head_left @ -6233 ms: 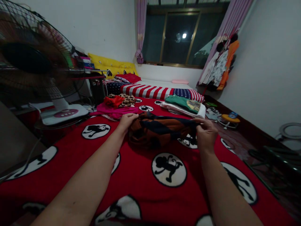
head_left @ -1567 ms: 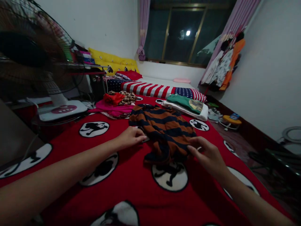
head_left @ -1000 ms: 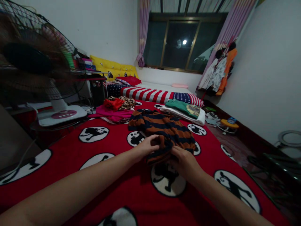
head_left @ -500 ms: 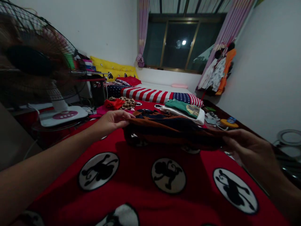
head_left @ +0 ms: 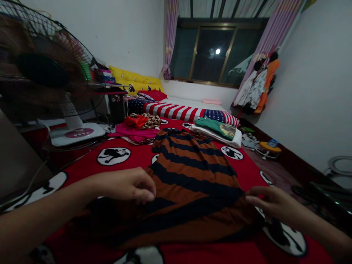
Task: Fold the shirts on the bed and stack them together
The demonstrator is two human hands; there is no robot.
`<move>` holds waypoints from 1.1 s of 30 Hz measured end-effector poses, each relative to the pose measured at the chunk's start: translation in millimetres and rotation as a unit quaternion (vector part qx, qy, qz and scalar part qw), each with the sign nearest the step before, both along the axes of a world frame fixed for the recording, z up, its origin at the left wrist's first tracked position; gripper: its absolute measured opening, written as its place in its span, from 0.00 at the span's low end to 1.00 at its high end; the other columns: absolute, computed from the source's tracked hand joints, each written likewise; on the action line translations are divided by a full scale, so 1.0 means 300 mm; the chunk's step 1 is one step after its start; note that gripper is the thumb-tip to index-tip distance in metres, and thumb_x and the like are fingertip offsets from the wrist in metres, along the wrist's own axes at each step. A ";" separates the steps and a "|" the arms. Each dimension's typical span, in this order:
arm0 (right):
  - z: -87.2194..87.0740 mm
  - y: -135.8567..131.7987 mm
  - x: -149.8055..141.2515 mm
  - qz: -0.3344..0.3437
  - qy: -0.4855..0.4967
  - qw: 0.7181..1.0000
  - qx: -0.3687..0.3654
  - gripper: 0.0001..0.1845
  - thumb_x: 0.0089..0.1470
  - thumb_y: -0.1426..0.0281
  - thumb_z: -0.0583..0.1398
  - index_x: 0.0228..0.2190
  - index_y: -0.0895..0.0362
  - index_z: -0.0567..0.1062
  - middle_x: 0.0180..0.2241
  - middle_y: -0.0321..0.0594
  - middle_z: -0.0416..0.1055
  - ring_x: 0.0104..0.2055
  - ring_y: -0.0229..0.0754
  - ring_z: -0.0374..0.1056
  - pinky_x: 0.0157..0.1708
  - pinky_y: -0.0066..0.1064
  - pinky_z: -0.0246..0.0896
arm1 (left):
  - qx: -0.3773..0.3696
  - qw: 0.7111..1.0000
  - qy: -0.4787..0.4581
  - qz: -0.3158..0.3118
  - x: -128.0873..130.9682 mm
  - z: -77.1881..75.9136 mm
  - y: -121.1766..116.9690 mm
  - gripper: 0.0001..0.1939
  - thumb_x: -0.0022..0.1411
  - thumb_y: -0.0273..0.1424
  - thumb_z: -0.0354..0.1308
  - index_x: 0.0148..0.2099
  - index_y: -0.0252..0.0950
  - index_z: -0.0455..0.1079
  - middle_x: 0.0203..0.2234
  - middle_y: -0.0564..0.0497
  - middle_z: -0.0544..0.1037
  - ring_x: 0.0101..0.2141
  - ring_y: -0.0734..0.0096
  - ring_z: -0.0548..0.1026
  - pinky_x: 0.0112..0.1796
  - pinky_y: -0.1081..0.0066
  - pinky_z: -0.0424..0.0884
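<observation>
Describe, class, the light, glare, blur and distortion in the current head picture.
Head view: dim overall, with one bright glare spot on the dark, gold-framed glass window; head view: black wire-caged fan smeared, probably spinning; head view: orange-and-navy striped cloth garment sinks into shadow at near left, edge hard to trace; head view: round white monkey prints stretch diagonally toward the lower right, suggesting wide-angle distortion.

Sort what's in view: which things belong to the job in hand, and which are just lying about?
In the job:
- striped garment, spread out
- left hand and right hand, at its sides
- red blanket beneath

Apparently just about, untouched:
- pink-and-red clothes pile
- green-and-white folded stack
- fan
- stool
- hanging clothes
</observation>
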State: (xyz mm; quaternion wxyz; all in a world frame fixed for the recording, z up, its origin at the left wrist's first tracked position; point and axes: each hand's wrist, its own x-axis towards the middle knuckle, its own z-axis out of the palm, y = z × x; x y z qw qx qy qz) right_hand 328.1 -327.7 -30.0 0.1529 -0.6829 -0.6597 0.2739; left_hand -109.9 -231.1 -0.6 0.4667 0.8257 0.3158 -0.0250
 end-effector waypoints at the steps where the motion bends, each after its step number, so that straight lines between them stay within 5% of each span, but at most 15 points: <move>1: -0.002 0.026 0.003 -0.007 -0.024 0.999 0.026 0.21 0.51 0.51 0.57 0.32 0.55 0.79 0.26 0.40 0.75 0.23 0.40 0.69 0.21 0.27 0.62 | 0.067 0.997 -0.010 0.038 0.013 -0.015 0.025 0.16 0.61 0.42 0.54 0.42 0.37 0.75 0.30 0.50 0.79 0.31 0.67 0.76 0.32 0.75 0.68; 5: -0.051 0.123 0.025 -0.065 -0.119 0.979 0.152 0.20 0.47 0.56 0.60 0.39 0.55 0.76 0.39 0.45 0.77 0.35 0.47 0.73 0.34 0.34 0.67 | 0.289 0.939 0.014 0.185 0.046 -0.092 0.149 0.18 0.60 0.37 0.53 0.51 0.37 0.70 0.36 0.47 0.78 0.37 0.62 0.76 0.37 0.71 0.68; 12: -0.133 0.175 -0.009 -0.058 -0.176 0.970 0.157 0.27 0.45 0.68 0.60 0.50 0.60 0.70 0.40 0.48 0.74 0.41 0.50 0.72 0.39 0.37 0.66 | 0.361 0.894 0.089 0.249 0.111 -0.200 0.208 0.32 0.53 0.36 0.62 0.59 0.39 0.62 0.47 0.42 0.73 0.49 0.52 0.71 0.47 0.62 0.66; 15: -0.128 0.177 -0.033 -0.035 -0.114 0.980 0.161 0.26 0.45 0.71 0.58 0.49 0.59 0.71 0.41 0.47 0.75 0.43 0.50 0.72 0.42 0.39 0.66 | 0.345 0.905 0.054 0.243 0.130 -0.210 0.203 0.32 0.52 0.33 0.62 0.60 0.38 0.62 0.48 0.41 0.73 0.49 0.53 0.71 0.48 0.61 0.66; 18: -0.104 0.165 -0.019 -0.038 -0.038 0.983 0.175 0.18 0.45 0.69 0.57 0.41 0.56 0.76 0.40 0.45 0.77 0.44 0.50 0.73 0.45 0.40 0.67 | 0.271 0.938 -0.031 0.215 0.100 -0.180 0.212 0.31 0.50 0.31 0.63 0.58 0.38 0.64 0.50 0.44 0.74 0.48 0.57 0.73 0.48 0.64 0.67; 22: -0.039 0.107 0.043 -0.094 -0.012 0.972 0.215 0.18 0.45 0.60 0.60 0.38 0.54 0.79 0.39 0.45 0.78 0.42 0.53 0.74 0.43 0.42 0.69 | 0.226 0.936 -0.119 0.240 -0.018 -0.065 0.215 0.31 0.50 0.40 0.64 0.57 0.41 0.68 0.52 0.47 0.74 0.48 0.57 0.73 0.48 0.63 0.69; 27: 0.046 0.003 0.098 -0.114 -0.008 0.969 0.218 0.22 0.43 0.53 0.62 0.39 0.49 0.81 0.43 0.45 0.77 0.45 0.56 0.73 0.40 0.41 0.71 | 0.219 0.935 -0.077 0.269 -0.179 0.071 0.173 0.21 0.48 0.45 0.63 0.43 0.41 0.78 0.43 0.49 0.80 0.46 0.57 0.75 0.49 0.66 0.68; 33: 0.044 -0.095 0.062 -0.097 0.045 0.987 0.117 0.26 0.32 0.46 0.65 0.29 0.50 0.83 0.33 0.48 0.79 0.35 0.57 0.76 0.30 0.38 0.74 | 0.187 0.956 0.089 0.206 -0.271 0.018 0.084 0.10 0.47 0.35 0.64 0.36 0.45 0.80 0.34 0.56 0.82 0.38 0.60 0.76 0.43 0.70 0.70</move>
